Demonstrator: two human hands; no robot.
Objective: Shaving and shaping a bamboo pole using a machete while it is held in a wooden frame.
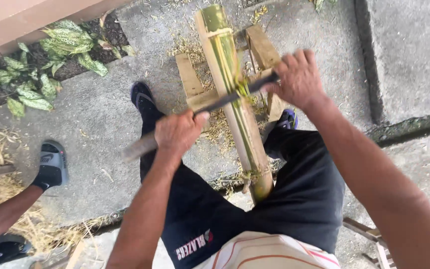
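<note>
Left hand: the left hand (177, 133) has its fingers curled tight round one end of the blade (215, 103), thumb up.
Right hand: the right hand (298, 78) has its fingers closed over the blade's far end.
Blade: lies across the bamboo (235, 94) between the two fists, pressed on its skin.
Bamboo: a green-yellow pole that runs from between the knees, below the fingers, up and away past them; its far part rests on a wooden stand (260, 47).
Shavings: pale curls (222, 127) lie under the blade and beyond the fingers.
Ground: rough grey concrete (105, 119), with a raised slab (414, 50) right of the right fingers.
Far left: leafy plants (51, 55) by a wall; another person's sandalled foot (51, 167) well left of the left fingers.
</note>
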